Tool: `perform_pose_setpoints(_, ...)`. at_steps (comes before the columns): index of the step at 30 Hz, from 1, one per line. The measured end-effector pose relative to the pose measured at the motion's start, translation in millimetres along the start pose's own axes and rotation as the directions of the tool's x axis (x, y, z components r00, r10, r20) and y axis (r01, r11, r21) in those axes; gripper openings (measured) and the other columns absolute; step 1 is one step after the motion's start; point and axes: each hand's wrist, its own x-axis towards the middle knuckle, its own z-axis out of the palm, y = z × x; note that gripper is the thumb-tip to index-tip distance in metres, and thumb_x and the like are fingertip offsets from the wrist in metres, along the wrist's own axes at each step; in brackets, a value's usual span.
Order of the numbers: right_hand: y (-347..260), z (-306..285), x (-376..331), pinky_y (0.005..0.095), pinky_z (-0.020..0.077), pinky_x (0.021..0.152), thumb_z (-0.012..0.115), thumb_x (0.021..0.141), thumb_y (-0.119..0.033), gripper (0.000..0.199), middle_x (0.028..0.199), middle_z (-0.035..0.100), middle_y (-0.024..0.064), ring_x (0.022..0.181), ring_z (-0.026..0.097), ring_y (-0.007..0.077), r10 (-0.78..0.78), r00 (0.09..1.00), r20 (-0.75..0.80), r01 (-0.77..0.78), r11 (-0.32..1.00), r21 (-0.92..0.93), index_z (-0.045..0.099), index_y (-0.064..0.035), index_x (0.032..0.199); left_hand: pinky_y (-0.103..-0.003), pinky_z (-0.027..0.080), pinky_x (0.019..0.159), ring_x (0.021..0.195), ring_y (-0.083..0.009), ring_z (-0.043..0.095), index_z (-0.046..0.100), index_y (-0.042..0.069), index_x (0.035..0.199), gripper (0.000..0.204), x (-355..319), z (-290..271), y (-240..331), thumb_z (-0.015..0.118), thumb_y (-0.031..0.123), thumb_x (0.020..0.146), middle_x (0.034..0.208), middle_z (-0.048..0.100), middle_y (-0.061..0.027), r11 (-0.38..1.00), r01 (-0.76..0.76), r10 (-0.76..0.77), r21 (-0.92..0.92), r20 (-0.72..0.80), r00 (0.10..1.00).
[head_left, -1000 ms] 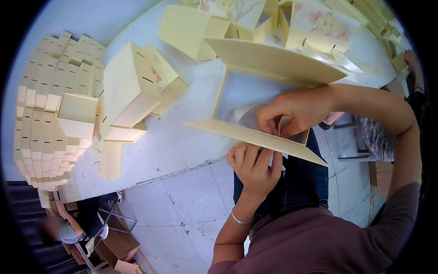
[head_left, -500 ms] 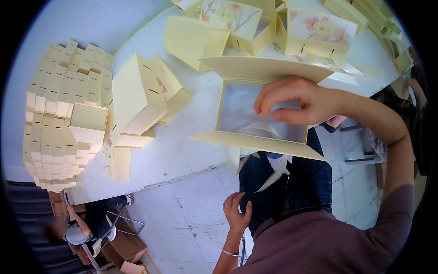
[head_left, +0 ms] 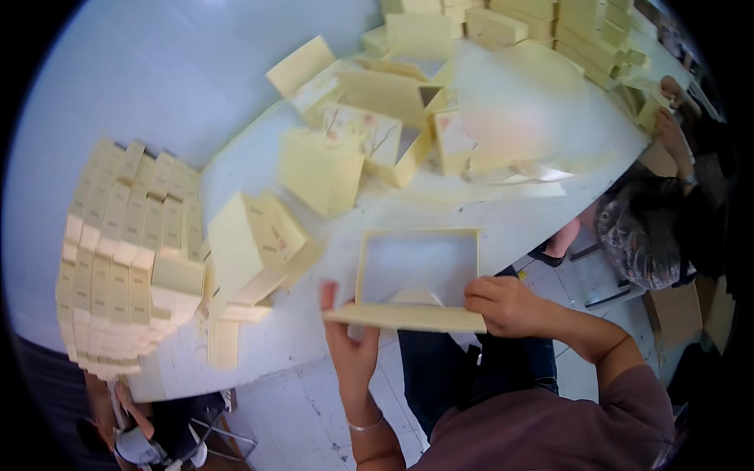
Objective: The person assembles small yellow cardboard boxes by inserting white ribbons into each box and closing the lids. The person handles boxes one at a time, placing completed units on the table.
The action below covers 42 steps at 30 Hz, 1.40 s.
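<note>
Cream box (head_left: pixel 412 263) — saw it lying open at the front edge of the bench (head_left: pixel 290 330), just above the lap. Held the right end of its near flap (head_left: pixel 408 318) tight in the right hand (head_left: pixel 506 304), with fingers curled over it. Had the left hand (head_left: pixel 353 357) at the flap's other end, with one blurry fingertip poking up past it and the thumb just below. Could not tell if pinching or only touching with that grip. Saw a curved pale strip (head_left: pixel 416 297) inside, right behind the flap. Wore a silver band (head_left: pixel 365 426) on the left wrist. Saw a tall stack of little boxes (head_left: pixel 126 259) on the left, and bigger boxes (head_left: pixel 243 243) beside it. Found boxes with pink flowers (head_left: pixel 361 129) farther back — and a shiny white ribbon (head_left: pixel 542 173) to their right. Spotted another person's hands (head_left: pixel 671 133) at the far right.
</note>
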Motion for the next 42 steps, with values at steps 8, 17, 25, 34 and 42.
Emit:
perform_pose_setpoints(8,59,-110,-150,0.0376,0.045,0.073,0.062,0.073,0.004,0.021,0.094,0.054,0.0126,0.089,0.055,0.0266,0.371,0.917,-0.148,-0.376,0.926,-0.009,0.055,-0.0032,0.091,-0.035,0.041,0.094,0.113,-0.0266,0.051,0.045,0.0,0.125,0.055,-13,49,25,0.067,0.005,0.075,0.126,0.05,-0.0157,0.996,-0.095,0.087,-0.002,0.402,0.911)
perform_pose_setpoints(17,231,-182,-183,0.0268,0.0415,0.084,0.057,0.086,-0.005,0.038,0.118,0.052,0.0087,0.096,0.051,0.0146,0.751,0.619,-0.23,-0.772,0.636,-0.003,0.047,-0.0007,0.123,-0.045,0.027,0.104,0.126,-0.0459,0.029,0.034,0.007,0.136,0.073,149,38,18,0.07,0.02,0.073,0.135,0.033,-0.0276,0.609,-0.381,0.42,0.695,0.125,0.899)
perform_pose_setpoints(25,156,-130,-154,0.0203,0.0394,0.069,0.05,0.087,-0.001,0.038,0.1,0.051,0.0031,0.075,0.044,0.0074,0.461,0.374,-0.805,-0.593,0.786,0.175,0.046,-0.0028,0.126,-0.04,0.044,0.089,0.111,-0.0387,0.051,0.059,0.001,0.113,0.029,203,19,4,0.054,0.005,0.084,0.123,0.05,-0.0247,0.581,-0.396,0.326,0.711,0.242,0.914)
perform_pose_setpoints(34,8,15,3,0.0435,0.0308,0.102,0.072,0.074,-0.031,0.077,0.14,0.029,0.0239,0.127,0.033,0.0403,0.243,0.96,-0.141,-0.17,0.901,0.399,0.033,-0.0072,0.136,-0.033,0.05,0.08,0.104,-0.0312,0.058,0.062,-0.001,0.108,0.027,-20,43,-5,0.057,-0.003,0.081,0.114,0.058,-0.019,0.914,-0.255,0.361,0.317,-0.345,0.866)
perform_pose_setpoints(42,23,-1,54,0.0423,0.0325,0.102,0.07,0.072,-0.013,0.057,0.137,0.037,0.0189,0.124,0.037,0.0388,-0.032,0.996,0.088,0.017,0.986,0.166,0.05,-0.0086,0.125,-0.034,0.048,0.08,0.101,-0.0289,0.055,0.054,0.001,0.117,0.047,-55,-22,-14,0.069,0.01,0.074,0.12,0.052,-0.017,0.884,-0.229,0.27,0.407,-0.045,0.962)
